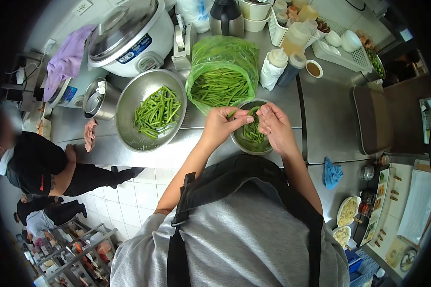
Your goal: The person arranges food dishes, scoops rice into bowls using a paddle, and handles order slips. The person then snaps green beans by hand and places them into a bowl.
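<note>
Both hands meet above a small metal bowl (238,141) that has green bean pieces (252,133) in it. My left hand (222,126) is closed in a pinch on a green bean (254,110), and a bit of green also shows at its index finger. On the bean's other end, the fingers of my right hand (276,126) are closed. Just beyond my hands stands a green plastic bag (225,48), its mouth open on many long green beans (220,86). To the left, a large metal colander (124,107) holds shorter bean pieces (157,112).
A rice cooker (151,36), a metal pot (105,107) and a pink cloth (89,135) are left. Squeeze bottles (274,67) and a sauce cup (314,69) sit behind right. A blue cloth (333,173) lies right. A person (38,162) stands at left.
</note>
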{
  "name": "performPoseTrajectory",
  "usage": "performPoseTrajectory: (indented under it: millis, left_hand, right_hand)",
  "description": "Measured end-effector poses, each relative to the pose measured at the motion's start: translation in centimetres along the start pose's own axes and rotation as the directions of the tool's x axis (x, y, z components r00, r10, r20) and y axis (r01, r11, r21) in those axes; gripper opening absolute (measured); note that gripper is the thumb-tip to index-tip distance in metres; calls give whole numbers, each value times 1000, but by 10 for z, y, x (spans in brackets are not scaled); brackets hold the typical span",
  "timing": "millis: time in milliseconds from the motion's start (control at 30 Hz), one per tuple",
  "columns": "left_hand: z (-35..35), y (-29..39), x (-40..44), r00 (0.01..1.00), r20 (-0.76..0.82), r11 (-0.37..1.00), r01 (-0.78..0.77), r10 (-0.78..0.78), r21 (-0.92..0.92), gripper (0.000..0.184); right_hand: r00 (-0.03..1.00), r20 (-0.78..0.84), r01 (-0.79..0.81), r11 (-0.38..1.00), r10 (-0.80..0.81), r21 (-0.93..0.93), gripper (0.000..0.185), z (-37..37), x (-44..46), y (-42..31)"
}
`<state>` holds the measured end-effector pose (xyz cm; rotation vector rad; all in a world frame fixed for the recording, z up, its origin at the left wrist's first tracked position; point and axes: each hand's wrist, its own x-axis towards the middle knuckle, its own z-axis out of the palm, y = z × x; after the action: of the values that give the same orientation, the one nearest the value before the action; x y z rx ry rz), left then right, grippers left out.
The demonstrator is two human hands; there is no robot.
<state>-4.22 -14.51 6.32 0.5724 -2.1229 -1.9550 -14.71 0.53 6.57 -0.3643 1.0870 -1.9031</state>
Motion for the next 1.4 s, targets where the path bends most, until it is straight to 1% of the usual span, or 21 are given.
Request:
performPoseTrajectory:
  millis: [67,167,300,400,500,600,700,733,833,867,933,1033,1067,1133,1167,1233,1267,1300,1333,1367,1400]
  left_hand:
    - [2,5,-2,997,66,987,44,-34,-155,20]
    - [6,0,-1,994,88,962,79,-58,-262,18]
    - [15,-7,-4,983,164,958,120,-78,-262,17]
    - [18,-11,0,992,98,931,113,-84,-347,20]
    - [14,-9,2,996,46,918,86,-74,-388,21]
    - [12,-8,3,997,-7,918,65,-73,-391,20]
    - [13,-12,4,997,-4,910,67,-75,-410,19]
    - [13,-14,4,997,6,905,70,-74,-419,19]
    - [18,-15,3,994,-78,912,36,-74,-409,15]
    - [16,-16,3,994,-79,905,38,-78,-423,11]
    - [12,-20,1,993,-83,892,40,-87,-451,8]
    - [11,-29,-3,992,-107,919,22,-70,-393,6]
    - [9,-29,-2,989,-127,921,21,-77,-389,6]
    - [0,-28,0,982,-165,924,20,-90,-382,7]
    - [-8,-31,5,981,-188,937,-28,-41,-348,8]
    - [-25,-41,26,972,-228,953,-125,61,-276,12]
    - [-28,-41,38,956,-282,969,-143,83,-202,16]
    - [-30,-41,48,956,-278,996,-92,95,22,17]
    - [-31,-38,56,957,-270,969,-38,106,245,18]
    - [-31,-35,65,959,-260,890,16,115,455,20]
    - [-29,-44,76,964,-254,821,82,78,564,22]
  right_hand:
    - [999,-47,-12,999,14,38,20,2,0,2]
    - [998,-64,3,997,2,78,19,3,0,4]
    - [990,-121,85,994,-76,73,23,4,1,4]
    - [999,-31,50,964,-43,261,30,-8,4,1]
    - [998,-30,-56,998,57,37,35,-17,-2,5]
    - [981,-77,-191,963,179,-192,37,-17,-8,16]
    - [948,17,-295,899,317,-324,36,-4,-14,13]
    - [943,90,-275,905,319,-323,32,-7,-14,16]
    - [926,93,-338,914,365,-224,27,-11,-15,16]
    - [941,79,-318,940,329,-125,27,-12,-15,16]
    - [965,45,-262,963,259,72,26,-14,-16,20]
    - [990,-84,-76,936,112,345,25,-22,-10,21]
    - [991,-103,-46,934,88,355,25,-29,-8,21]
    - [993,-45,-85,916,112,391,21,-38,-9,15]
    - [992,-16,-105,907,122,409,19,-38,-9,13]
    - [986,-70,-115,916,153,384,14,-31,-12,10]
    - [981,-94,-122,921,168,371,12,-28,-13,10]
    - [977,-92,-144,909,194,390,10,-27,-12,11]
    - [972,-89,-164,897,219,410,9,-27,-10,15]
    - [966,-87,-183,885,242,429,8,-28,-9,18]
    - [969,-58,-198,890,242,410,9,-31,-9,20]
